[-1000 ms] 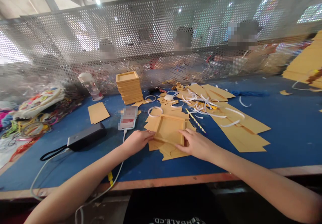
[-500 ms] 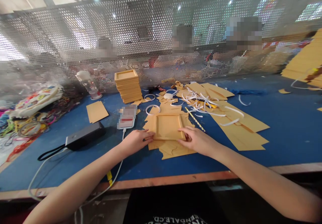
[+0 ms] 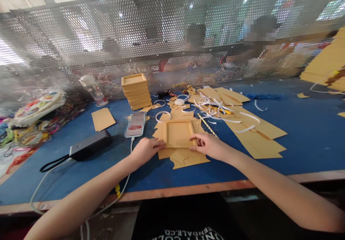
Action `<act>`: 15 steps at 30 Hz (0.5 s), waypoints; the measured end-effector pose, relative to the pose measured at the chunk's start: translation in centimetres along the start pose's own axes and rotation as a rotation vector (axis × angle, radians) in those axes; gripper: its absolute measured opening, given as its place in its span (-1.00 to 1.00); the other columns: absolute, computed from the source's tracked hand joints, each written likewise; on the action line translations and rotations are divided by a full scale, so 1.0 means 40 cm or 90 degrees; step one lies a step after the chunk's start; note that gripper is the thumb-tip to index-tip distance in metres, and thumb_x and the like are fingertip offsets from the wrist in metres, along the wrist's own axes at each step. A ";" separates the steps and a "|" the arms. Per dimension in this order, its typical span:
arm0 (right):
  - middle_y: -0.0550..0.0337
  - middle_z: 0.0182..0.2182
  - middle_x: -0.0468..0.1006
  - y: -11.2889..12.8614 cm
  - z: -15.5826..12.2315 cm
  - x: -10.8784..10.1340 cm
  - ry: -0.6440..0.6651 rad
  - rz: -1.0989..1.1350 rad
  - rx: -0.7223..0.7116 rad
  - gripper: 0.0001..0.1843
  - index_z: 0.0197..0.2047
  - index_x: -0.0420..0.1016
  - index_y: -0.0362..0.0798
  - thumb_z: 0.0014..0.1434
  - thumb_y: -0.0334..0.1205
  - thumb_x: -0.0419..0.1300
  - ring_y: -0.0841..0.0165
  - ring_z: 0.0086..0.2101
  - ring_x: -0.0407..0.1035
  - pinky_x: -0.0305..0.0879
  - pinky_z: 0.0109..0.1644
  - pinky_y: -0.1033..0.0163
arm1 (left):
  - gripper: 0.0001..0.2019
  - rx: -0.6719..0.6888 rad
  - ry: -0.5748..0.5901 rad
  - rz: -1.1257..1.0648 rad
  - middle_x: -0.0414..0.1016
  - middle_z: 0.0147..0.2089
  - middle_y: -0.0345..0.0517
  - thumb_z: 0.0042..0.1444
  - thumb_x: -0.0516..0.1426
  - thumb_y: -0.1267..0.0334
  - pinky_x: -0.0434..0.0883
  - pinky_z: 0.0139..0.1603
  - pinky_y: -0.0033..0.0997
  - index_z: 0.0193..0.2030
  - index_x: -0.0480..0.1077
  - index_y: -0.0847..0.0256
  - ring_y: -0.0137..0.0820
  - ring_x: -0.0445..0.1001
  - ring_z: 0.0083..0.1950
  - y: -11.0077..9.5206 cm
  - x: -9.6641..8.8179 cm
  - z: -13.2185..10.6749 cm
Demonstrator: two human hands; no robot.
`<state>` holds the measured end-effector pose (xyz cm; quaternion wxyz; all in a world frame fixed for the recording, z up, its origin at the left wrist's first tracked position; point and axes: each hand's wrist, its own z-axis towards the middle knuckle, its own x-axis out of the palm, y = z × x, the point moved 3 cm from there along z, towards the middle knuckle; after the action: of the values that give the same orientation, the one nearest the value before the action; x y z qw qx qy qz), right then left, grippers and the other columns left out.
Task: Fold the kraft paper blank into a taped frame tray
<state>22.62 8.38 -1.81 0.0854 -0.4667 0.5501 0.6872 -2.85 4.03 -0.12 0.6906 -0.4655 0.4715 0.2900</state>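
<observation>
A shallow tan cardboard tray (image 3: 179,134) with raised rims lies flat before me on torn pieces of brown card (image 3: 185,159). My left hand (image 3: 147,149) holds its near left corner, fingertips pressed together against the rim. On the right side, my right hand (image 3: 206,145) has its fingers over the rim and its thumb low by the near edge. Both hands keep the tray between them. A white ring of tape (image 3: 163,116) rests just beyond the tray, and a yellow striped stick (image 3: 207,125) lies past my right hand.
Behind stands a stack of similar trays (image 3: 136,92). To the left are a phone (image 3: 135,124) on a cable, a black speaker-like box (image 3: 91,145) and card sheets (image 3: 103,119). White paper strips (image 3: 215,107) litter larger card sheets (image 3: 258,139) at right. A perforated metal screen (image 3: 161,27) closes the back.
My right hand's fingers have shifted slightly on the tray's right rim. The tray and my left hand stay nearly in place; the view has moved a little.
</observation>
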 end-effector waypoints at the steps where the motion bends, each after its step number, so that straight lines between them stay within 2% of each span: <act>1: 0.29 -0.49 0.35 0.001 0.001 -0.001 0.001 0.004 0.004 -0.56 -0.06 0.47 -0.07 0.08 0.02 0.24 0.41 -0.49 0.23 0.08 -0.42 0.28 | -0.78 -0.007 0.006 0.004 0.62 -0.10 -0.29 0.23 0.10 0.27 0.45 0.07 -0.40 -0.14 0.59 0.01 -0.28 0.54 0.05 0.000 0.000 0.001; 6: 0.29 -0.49 0.33 0.001 0.006 -0.003 0.007 0.030 0.010 -0.54 -0.08 0.47 -0.09 0.03 0.04 0.26 0.40 -0.48 0.22 0.07 -0.41 0.28 | -0.79 -0.042 0.027 -0.011 0.61 -0.10 -0.27 0.21 0.12 0.26 0.42 0.13 -0.36 -0.14 0.59 0.02 -0.26 0.52 0.07 0.002 -0.002 0.005; 12: 0.30 -0.50 0.33 -0.004 0.006 -0.005 0.016 0.033 0.010 -0.54 -0.09 0.47 -0.06 0.04 0.08 0.26 0.40 -0.46 0.23 0.06 -0.41 0.29 | -0.77 -0.060 0.052 -0.106 0.59 -0.06 -0.30 0.17 0.12 0.25 0.35 0.23 -0.34 -0.10 0.58 0.05 -0.29 0.49 0.11 0.017 -0.006 0.008; 15: 0.30 -0.51 0.32 -0.002 0.004 -0.007 0.021 0.031 0.009 -0.53 -0.08 0.47 -0.06 0.05 0.09 0.26 0.40 -0.47 0.23 0.06 -0.42 0.29 | -0.77 -0.057 0.034 -0.130 0.60 -0.09 -0.30 0.16 0.11 0.25 0.36 0.23 -0.27 -0.14 0.59 0.05 -0.27 0.51 0.10 0.023 -0.010 0.009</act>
<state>22.72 8.66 -1.66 0.0629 -0.4641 0.5672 0.6774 -3.63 4.75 -0.03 0.6823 -0.5492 0.4262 0.2263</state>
